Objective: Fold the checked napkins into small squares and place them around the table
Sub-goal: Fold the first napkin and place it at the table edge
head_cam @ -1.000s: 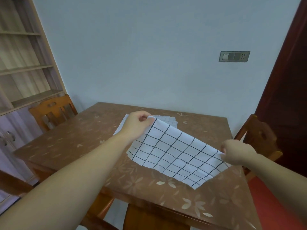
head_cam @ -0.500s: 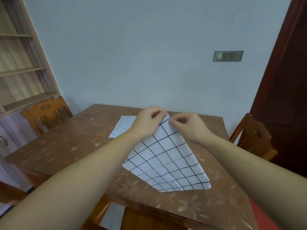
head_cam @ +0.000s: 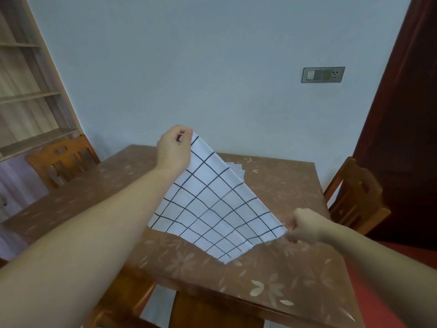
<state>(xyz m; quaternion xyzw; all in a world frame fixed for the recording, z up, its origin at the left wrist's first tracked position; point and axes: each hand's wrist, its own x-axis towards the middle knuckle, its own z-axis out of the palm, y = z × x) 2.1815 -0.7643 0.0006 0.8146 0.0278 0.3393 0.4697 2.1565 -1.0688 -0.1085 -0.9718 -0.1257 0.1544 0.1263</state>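
Over the table's (head_cam: 295, 268) near edge, the left hand (head_cam: 173, 150) and right hand (head_cam: 305, 224) pinched adjacent corners, sensible holds on the seemingly light, limp napkin (head_cam: 212, 209).

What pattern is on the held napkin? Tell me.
The napkin is white with dark grid lines; head view.

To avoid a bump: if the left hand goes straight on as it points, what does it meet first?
The left hand, holding the napkin, likely meets only the wall; depth is unclear.
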